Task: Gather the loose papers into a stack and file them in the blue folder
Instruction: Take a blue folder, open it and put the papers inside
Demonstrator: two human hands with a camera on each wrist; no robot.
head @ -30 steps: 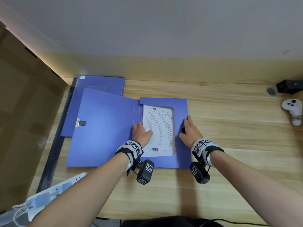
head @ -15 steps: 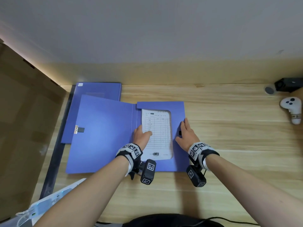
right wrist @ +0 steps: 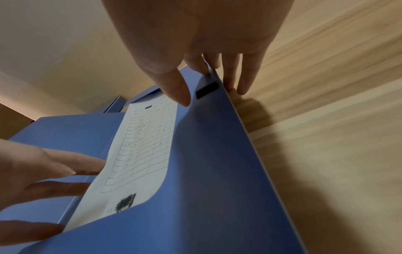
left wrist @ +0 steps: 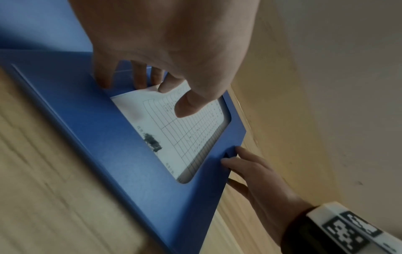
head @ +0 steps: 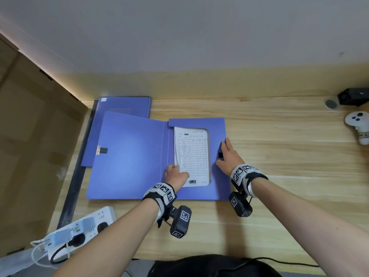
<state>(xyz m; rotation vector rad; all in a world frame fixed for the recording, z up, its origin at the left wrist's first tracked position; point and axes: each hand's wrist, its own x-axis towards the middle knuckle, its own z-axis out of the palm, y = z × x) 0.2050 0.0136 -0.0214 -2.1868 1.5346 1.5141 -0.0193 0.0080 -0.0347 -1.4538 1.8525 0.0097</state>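
Observation:
The blue folder (head: 129,156) lies open on the wooden desk, its cover spread to the left. The printed papers (head: 192,154) sit in its right half, framed by the folder's flaps. My left hand (head: 175,174) is at the papers' left edge near the bottom. In the left wrist view its fingers (left wrist: 139,77) tuck under the papers (left wrist: 185,130) and the thumb lies on top. My right hand (head: 229,156) rests on the folder's right edge beside a small black tab. In the right wrist view its thumb (right wrist: 176,86) presses the flap (right wrist: 206,171) and its fingers reach straight over the edge.
A second blue folder (head: 123,106) lies behind the open cover. A cardboard panel (head: 30,156) stands along the left. A white power strip (head: 79,226) with plugs sits at the near left. A white controller (head: 358,124) and a black device (head: 353,96) are at the far right.
My left hand has slid nearer along the papers' left edge, which now curls up slightly. The right hand stays on the folder's right edge.

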